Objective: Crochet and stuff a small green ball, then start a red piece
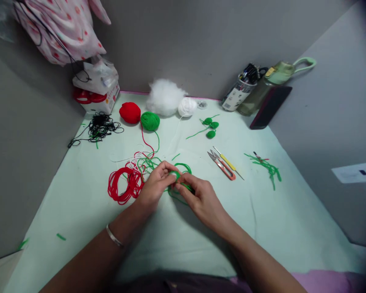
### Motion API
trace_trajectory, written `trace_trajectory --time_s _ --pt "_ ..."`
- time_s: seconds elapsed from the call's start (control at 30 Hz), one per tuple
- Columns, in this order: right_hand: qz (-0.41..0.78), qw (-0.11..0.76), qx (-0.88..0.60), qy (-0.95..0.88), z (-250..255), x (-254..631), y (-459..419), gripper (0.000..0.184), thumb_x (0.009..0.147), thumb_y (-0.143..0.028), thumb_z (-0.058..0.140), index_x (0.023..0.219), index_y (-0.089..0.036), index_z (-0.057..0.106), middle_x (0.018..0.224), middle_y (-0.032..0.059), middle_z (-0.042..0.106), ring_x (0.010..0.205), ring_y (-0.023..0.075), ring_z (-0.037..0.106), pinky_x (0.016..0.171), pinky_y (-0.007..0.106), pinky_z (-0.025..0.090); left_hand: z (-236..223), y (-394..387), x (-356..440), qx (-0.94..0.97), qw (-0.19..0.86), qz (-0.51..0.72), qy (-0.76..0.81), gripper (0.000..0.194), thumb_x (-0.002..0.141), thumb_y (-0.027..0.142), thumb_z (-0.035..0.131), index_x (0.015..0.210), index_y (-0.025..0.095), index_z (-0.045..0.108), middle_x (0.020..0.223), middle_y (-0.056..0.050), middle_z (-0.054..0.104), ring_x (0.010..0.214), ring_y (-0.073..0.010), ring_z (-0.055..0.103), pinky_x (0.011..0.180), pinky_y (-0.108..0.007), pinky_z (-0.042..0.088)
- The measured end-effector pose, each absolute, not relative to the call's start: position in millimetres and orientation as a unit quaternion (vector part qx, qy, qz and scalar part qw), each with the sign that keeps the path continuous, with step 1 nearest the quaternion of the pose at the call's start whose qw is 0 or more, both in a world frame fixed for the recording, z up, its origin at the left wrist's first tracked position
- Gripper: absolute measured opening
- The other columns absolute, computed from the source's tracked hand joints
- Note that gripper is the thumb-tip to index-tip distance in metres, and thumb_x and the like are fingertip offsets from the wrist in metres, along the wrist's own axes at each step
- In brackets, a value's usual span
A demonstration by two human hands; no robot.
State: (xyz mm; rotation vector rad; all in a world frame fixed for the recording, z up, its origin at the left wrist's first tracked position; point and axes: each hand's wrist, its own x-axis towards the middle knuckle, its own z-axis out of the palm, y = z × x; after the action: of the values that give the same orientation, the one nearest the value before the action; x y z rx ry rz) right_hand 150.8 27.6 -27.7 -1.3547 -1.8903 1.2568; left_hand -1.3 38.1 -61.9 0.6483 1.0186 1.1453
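Small green piece (pixel 175 175) is mid-table, near side, between both hands. Left hand (pixel 154 185) pinches it, thumb against fingers. Right hand (pixel 203 196) is just beside it on the right, thumb and fingertips closed on green yarn (pixel 188 187). Can't tell if there's a needle in that grip; fingers cover it.

Main risk, my read: snagging. Mixed tangle (pixel 147 163) sits just left and far of the hands, with strands off the red ball (pixel 130 112) and green ball (pixel 150 121) leading towards it. A hard pull could knot it or roll a ball. Red coil (pixel 122 186) lies right by the left wrist; a sweep would scatter it. Piece is small, so a loose pinch could drop it. Snips (pixel 222 165) lie right of the hands, blades apart: a careless reach could nick a finger.
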Motion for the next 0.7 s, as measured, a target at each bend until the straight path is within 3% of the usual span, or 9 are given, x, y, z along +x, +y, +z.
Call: trace_trajectory --time_s 0.13,0.2,0.27,0.33,0.4,0.47,0.57,0.7 --pt "0.345 0.345 -0.479 -0.730 -21 161 37 0.011 0.092 -0.021 0.070 0.081 -0.022 0.071 0.093 0.0057 0.068 0.092 0.0223 0.061 0.083 0.036 0.044 -58 37 -3 0.274 0.679 0.509 0.453 0.030 0.071 0.026 0.081 0.090 0.019 0.058 0.074 0.003 0.068 0.060 -0.0107 0.059 0.062 -0.024 0.047" --pt "0.396 0.395 -0.440 -0.702 -16 164 40 0.016 0.091 -0.021 0.072 0.076 -0.022 0.068 0.105 0.0067 0.069 0.102 0.0236 0.063 0.091 0.038 0.045 -57 36 -2 0.274 0.674 0.514 0.455 0.030 0.072 0.027 0.081 0.089 0.019 0.057 0.073 0.004 0.067 0.060 -0.0108 0.059 0.062 -0.024 0.047" --pt "0.535 0.410 -0.383 -0.632 -13 166 40 0.021 0.094 -0.027 0.070 0.075 -0.022 0.061 0.108 0.0052 0.070 0.091 0.0200 0.067 0.083 0.036 0.050 -56 35 -1 0.281 0.663 0.522 0.457 0.029 0.073 0.027 0.082 0.089 0.019 0.059 0.073 0.003 0.066 0.063 -0.0114 0.059 0.062 -0.024 0.046" --pt "0.627 0.410 -0.369 -0.551 -14 166 41 0.020 0.095 -0.034 0.068 0.082 -0.023 0.059 0.105 0.0033 0.069 0.067 0.0133 0.064 0.062 0.029 0.049 -54 34 -1 0.294 0.647 0.534 0.458 0.028 0.073 0.025 0.084 0.088 0.019 0.062 0.078 0.002 0.068 0.068 -0.0123 0.060 0.064 -0.024 0.047" --pt "0.617 0.409 -0.427 -0.519 -18 165 43 0.019 0.094 -0.039 0.069 0.095 -0.023 0.059 0.106 0.0024 0.068 0.056 0.0088 0.055 0.052 0.025 0.042 -53 34 -1 0.309 0.632 0.544 0.457 0.027 0.071 0.020 0.086 0.089 0.019 0.066 0.084 0.001 0.070 0.076 -0.0134 0.062 0.069 -0.024 0.049" --pt "0.566 0.374 -0.485 -0.552 -23 164 45 0.022 0.094 -0.041 0.069 0.101 -0.022 0.061 0.097 0.0010 0.066 0.058 0.0093 0.052 0.052 0.024 0.040 -51 33 -1 0.323 0.626 0.547 0.452 0.025 0.070 0.016 0.085 0.091 0.019 0.071 0.086 0.000 0.071 0.082 -0.0147 0.064 0.075 -0.025 0.050" --pt "0.519 0.286 -0.501 -0.631 -29 162 47 0.023 0.097 -0.041 0.063 0.093 -0.019 0.065 0.074 -0.0023 0.058 0.063 0.0123 0.050 0.057 0.024 0.039 -50 31 0 0.335 0.630 0.542 0.444 0.022 0.073 0.014 0.082 0.093 0.019 0.075 0.089 -0.002 0.073 0.087 -0.0164 0.066 0.081 -0.026 0.051" --pt "0.497 0.232 -0.514 -0.660 -32 162 46 0.036 0.102 -0.042 0.054 0.077 -0.018 0.063 0.063 -0.0035 0.055 0.058 0.0115 0.047 0.057 0.025 0.036 -49 28 3 0.335 0.644 0.530 0.438 0.021 0.077 0.016 0.078 0.097 0.018 0.074 0.086 -0.002 0.072 0.080 -0.0172 0.067 0.076 -0.028 0.053"
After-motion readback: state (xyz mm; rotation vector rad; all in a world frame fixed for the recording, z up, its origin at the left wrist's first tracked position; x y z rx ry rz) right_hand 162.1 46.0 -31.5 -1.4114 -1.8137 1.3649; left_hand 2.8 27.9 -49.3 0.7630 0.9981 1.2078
